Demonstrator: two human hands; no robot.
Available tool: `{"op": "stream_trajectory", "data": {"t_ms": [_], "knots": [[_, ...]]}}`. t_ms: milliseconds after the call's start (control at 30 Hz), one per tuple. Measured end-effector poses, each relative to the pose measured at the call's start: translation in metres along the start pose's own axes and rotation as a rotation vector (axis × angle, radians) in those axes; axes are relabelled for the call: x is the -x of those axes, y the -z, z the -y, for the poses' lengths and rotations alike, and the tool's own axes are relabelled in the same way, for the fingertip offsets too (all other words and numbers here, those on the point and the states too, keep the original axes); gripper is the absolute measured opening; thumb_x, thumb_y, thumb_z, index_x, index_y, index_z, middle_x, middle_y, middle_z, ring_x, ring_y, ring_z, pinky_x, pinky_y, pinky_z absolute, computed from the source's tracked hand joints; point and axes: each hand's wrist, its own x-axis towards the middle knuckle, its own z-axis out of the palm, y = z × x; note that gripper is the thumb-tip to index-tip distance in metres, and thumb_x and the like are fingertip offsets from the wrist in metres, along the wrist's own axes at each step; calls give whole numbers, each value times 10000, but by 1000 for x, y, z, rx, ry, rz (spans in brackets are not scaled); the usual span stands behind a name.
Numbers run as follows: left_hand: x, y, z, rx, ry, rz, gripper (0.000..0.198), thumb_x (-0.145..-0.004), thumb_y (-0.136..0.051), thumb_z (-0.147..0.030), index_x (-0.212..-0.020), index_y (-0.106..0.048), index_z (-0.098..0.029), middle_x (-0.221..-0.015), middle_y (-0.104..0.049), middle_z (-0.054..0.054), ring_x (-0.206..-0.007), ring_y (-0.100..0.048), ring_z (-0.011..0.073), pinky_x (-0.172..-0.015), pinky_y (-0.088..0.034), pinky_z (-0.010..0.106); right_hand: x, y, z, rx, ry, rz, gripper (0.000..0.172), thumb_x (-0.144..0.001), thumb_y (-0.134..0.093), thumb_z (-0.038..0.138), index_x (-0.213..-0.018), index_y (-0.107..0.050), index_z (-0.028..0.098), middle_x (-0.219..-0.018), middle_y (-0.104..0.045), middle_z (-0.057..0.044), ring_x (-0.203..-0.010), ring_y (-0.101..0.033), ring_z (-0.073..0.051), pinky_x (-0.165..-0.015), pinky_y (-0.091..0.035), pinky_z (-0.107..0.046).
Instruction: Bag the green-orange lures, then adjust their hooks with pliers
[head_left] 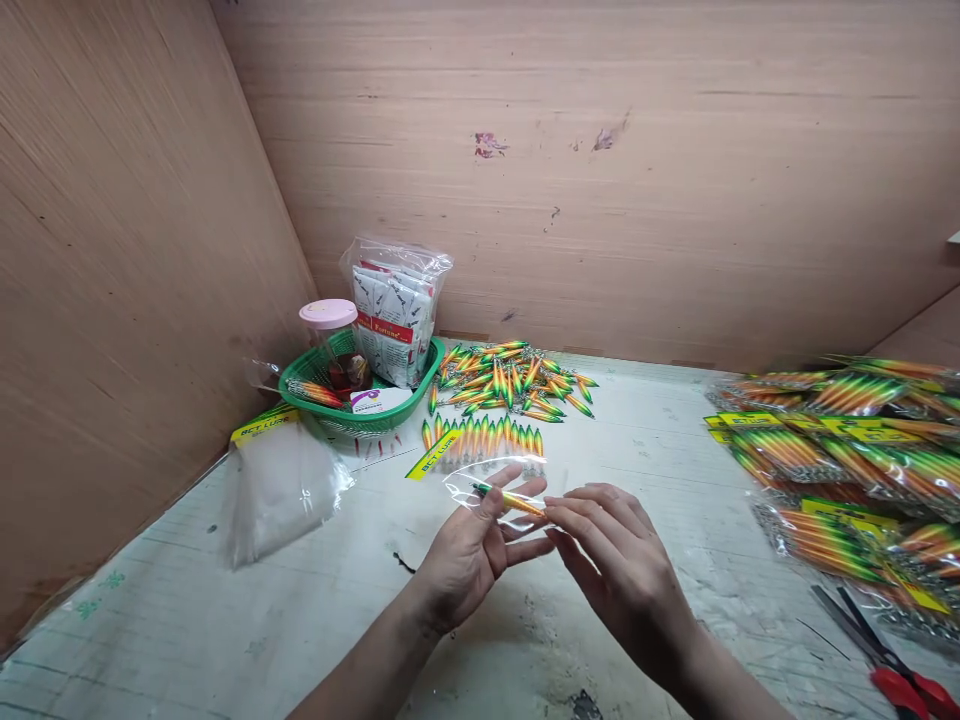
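The green basket [417, 402] stands on the desk [315, 625], holding clear-bagged packets [386, 320] whose red band reads "Fortune"; smaller print there is illegible. Also in the basket are a pink-lidded jar [328, 315] and a white card [379, 401] bearing a purple mark and writing too small to read. Just in front of the basket, toward its left, a stack of clear bags [281, 490] carries a yellow "BCT LURE" header. Right of the basket lies a lure pile [510, 380]; nearer the person, a row of lures [487, 438] adjoins another yellow label [435, 455] reading "BCT LURE". In front of the basket, to its right, the left hand [466, 555] has thumb and fingers closed on a green-and-orange lure [512, 499], the other fingers spread. The right hand [631, 560] bends its fingers to the lure's orange end; whether they grip cannot be told. Packed lures [840, 450] with yellow headers lie far right of the basket.
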Motion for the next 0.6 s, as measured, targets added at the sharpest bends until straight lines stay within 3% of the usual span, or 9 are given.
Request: {"op": "stream_trajectory", "data": {"t_ms": [67,167,333,433,600], "knots": [[1,-1,1,-72,-9,12,504,-719,-798,-319,-1169,-621,-179,-1278,-626,135,-1178,-585,301,-1013,-465,472,-2,3,0,41,13,18,250,-886,-521,69,-1084,-584,208,-910,-721,-52,-898,-609,-220,-838,-436,-407],[3,-2,3,-200,-20,-21,653,-623,-854,-156,-1212,-578,-210,-1227,-659,115,-1131,-620,266,-1010,-464,405,-4,7,1,73,57,71,196,-888,-518,71,-1029,-593,185,-891,-718,-52,-906,-598,-224,-877,-409,-433],[3,-3,13,-312,-78,-96,739,-622,-848,-174,-1267,-491,-226,-1193,-667,123,-1010,-681,241,-892,-509,322,-4,-1,4,-6,-10,76,183,-905,-497,88,-1040,-581,179,-860,-692,-65,-759,-588,-186,-689,-447,-342],[2,-3,19,-366,-64,-71,685,-644,-834,-209,-1250,-516,-210,-1170,-676,109,-953,-698,228,-868,-509,307,-3,-10,7,-53,-28,44,193,-915,-484,90,-1064,-581,167,-874,-695,-78,-741,-593,-184,-649,-460,-324],[0,-2,20,-462,-87,-171,446,-672,-803,-215,-1082,-639,-154,-1097,-709,98,-1027,-667,230,-911,-490,287,-2,-11,10,-106,-8,89,201,-900,-496,60,-1039,-596,164,-884,-688,-82,-764,-615,-189,-638,-479,-301]]}}
